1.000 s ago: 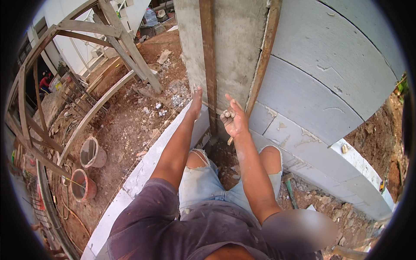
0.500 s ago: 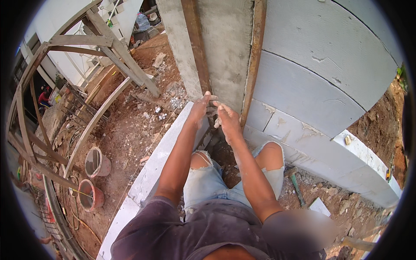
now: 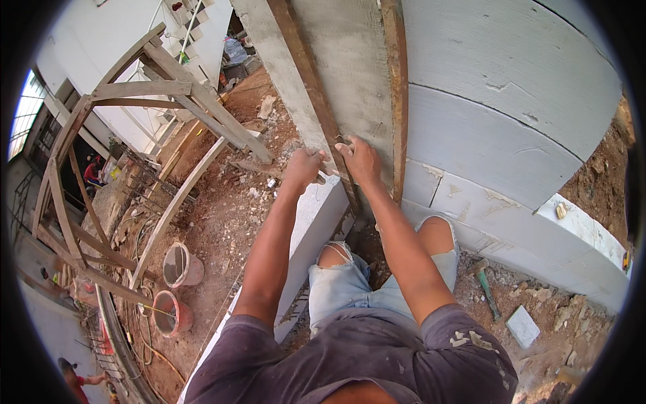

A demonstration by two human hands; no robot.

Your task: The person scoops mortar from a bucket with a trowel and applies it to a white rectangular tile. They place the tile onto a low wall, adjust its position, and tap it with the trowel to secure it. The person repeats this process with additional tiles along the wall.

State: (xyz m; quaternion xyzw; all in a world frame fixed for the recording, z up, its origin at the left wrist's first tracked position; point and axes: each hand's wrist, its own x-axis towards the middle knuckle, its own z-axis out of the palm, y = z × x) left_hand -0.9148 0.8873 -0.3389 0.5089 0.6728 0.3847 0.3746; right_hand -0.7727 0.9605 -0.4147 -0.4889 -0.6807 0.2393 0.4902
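My left hand [image 3: 305, 170] is closed just left of a wooden strip [image 3: 311, 79] that runs up a grey concrete column [image 3: 346, 74]. A small greyish end pokes out below its fingers; what it belongs to is hidden. My right hand [image 3: 361, 161] is at the same strip, thumb and fingers pinched together at its edge. Whatever sits in that pinch is too small to name. A second wooden strip [image 3: 396, 87] stands along the column's right edge. Below my hands lies the top of a low white block wall [image 3: 315, 202].
A wall of pale blocks [image 3: 484, 135] rises on the right. A hammer [image 3: 487, 293] and a white block piece [image 3: 523, 326] lie on rubble beside my knee. Two buckets [image 3: 182, 266] and a curved wooden frame [image 3: 178, 202] stand at left. Another person [image 3: 81, 380] is at lower left.
My hands have moved apart and slightly up from the foot of the left strip. The left hand now sits outside the strip, the right on it. The view has shifted left.
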